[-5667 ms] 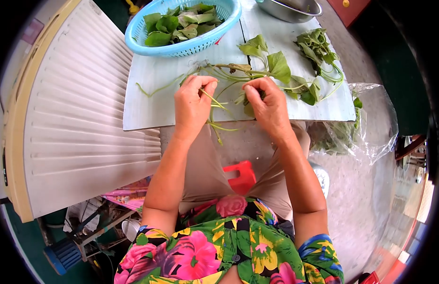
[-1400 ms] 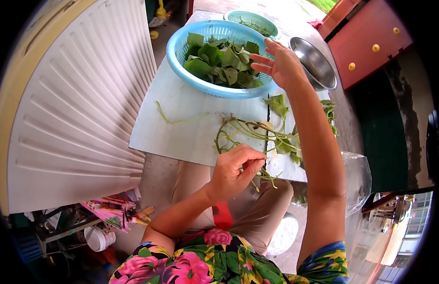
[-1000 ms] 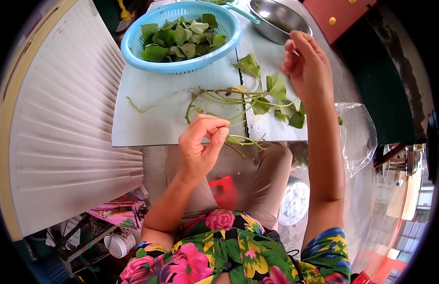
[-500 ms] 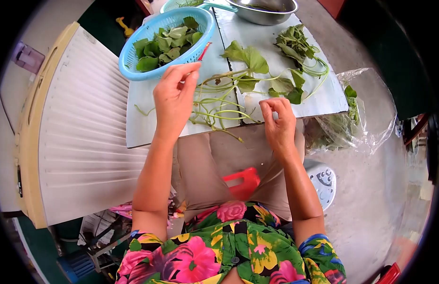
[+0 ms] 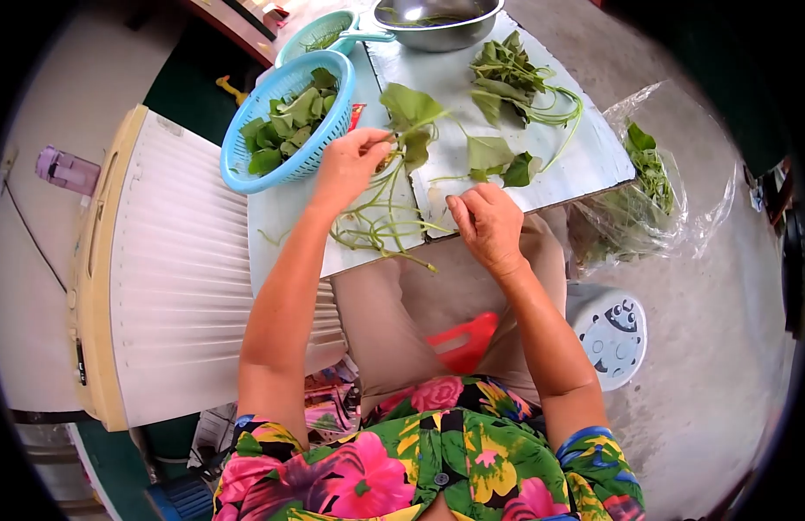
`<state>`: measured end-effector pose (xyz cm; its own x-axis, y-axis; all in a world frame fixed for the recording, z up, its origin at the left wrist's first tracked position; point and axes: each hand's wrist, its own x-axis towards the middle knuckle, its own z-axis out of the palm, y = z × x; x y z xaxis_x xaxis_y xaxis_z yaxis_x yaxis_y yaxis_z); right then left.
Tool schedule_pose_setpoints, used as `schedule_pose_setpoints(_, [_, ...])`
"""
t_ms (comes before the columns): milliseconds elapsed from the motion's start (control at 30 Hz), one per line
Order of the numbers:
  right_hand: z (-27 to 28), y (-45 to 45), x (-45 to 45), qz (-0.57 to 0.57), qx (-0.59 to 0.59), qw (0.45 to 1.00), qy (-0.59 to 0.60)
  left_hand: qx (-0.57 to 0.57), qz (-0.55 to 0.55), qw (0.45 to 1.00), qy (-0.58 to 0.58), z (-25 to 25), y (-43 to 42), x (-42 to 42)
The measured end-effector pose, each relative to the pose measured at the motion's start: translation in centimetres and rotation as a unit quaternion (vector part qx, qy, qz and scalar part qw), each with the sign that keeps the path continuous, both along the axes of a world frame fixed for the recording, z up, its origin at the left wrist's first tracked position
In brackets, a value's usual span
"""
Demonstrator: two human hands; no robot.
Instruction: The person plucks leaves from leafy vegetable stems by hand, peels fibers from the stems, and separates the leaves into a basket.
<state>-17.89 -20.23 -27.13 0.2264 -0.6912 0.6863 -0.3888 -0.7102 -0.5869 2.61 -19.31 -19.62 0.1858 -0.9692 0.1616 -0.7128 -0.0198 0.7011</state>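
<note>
My left hand (image 5: 347,172) is closed in a pinch at a leafy green stem (image 5: 413,143), beside its broad leaf (image 5: 411,106). Below those fingers, a tangle of thin bare stems (image 5: 380,230) lies along the table's near edge. My right hand (image 5: 489,226) is curled closed over the near edge, just below a sprig with broad leaves (image 5: 489,154). What its fingers hold, if anything, is hidden. A blue plastic basket (image 5: 231,161) with picked leaves (image 5: 289,122) stands left of my left hand. A bunch of leafy stems (image 5: 511,74) lies farther right.
Behind the basket are a teal colander (image 5: 285,54) and a steel bowl (image 5: 437,36) on the white table (image 5: 585,165). A clear plastic bag of greens (image 5: 654,182) sits to the right, above a stool (image 5: 615,339). A pleated white panel (image 5: 181,278) stands at left.
My left hand has moved right, from near the basket to the leafy stem. My right hand stays close to the table edge, fingers curled. The whole view has shifted.
</note>
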Motion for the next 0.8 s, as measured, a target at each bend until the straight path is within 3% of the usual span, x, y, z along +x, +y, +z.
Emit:
schedule_pose_setpoints(100, [0.0,0.2,-0.1,-0.004,-0.011,1.000,0.011,-0.030,-0.005,0.974,0.224,1.5,-0.1,0.9])
schedule_pose_setpoints(133, [-0.1,0.2,-0.1,-0.002,-0.011,1.000,0.008,-0.032,-0.004,0.975,0.219,1.6,-0.2,1.4])
schedule_pose_setpoints(200, [0.0,0.2,-0.1,0.002,-0.015,1.000,-0.002,-0.085,-0.075,0.897,0.427,1.8,-0.8,2.5])
schedule_pose_setpoints(233, [0.1,0.3,-0.2,0.011,-0.007,1.000,-0.003,-0.096,-0.093,0.878,0.460,2.3,-0.8,2.6])
schedule_pose_setpoints(400, [0.2,0.4,-0.4,0.019,0.016,1.000,0.000,-0.118,-0.132,0.831,0.528,3.4,-1.3,3.2])
schedule_pose_setpoints(467, [0.0,0.4,-0.4,0.014,0.012,1.000,-0.007,-0.137,-0.103,0.763,0.623,3.7,-1.4,2.7])
schedule_pose_setpoints(667, [-0.3,0.4,-0.3,0.012,0.009,1.000,-0.019,-0.135,-0.151,0.773,0.602,3.2,-1.7,3.2])
schedule_pose_setpoints(800, [-0.1,0.4,-0.3,0.010,0.013,1.000,-0.017,-0.144,-0.108,0.790,0.586,3.1,-1.6,3.9])
